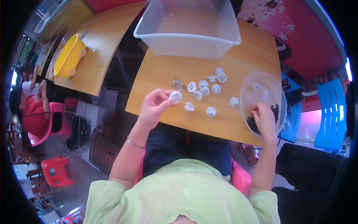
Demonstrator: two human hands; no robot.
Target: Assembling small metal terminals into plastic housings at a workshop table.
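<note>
Between the thumb and fingers of my left hand [157,106] is a round white plastic part [175,97], held up over the table's near left side. My right hand [263,118] reaches into a clear round tub [246,87], its fingers pinched together at a heap of small black pieces [275,112]. Whether a piece is between those fingertips is hidden. One white part [255,87] lies inside the tub. Several more round white parts [204,91] are scattered on the table between my hands. A small pile of shiny metal bits [178,83] sits just beyond my left hand.
A large translucent bin [186,41] stands at the table's [156,67] far side. To the left, a second table [100,41] carries a yellow basin [69,56]. A person in red [35,115] sits beyond. Blue chairs [330,115] stand at the right, close to the tub.
</note>
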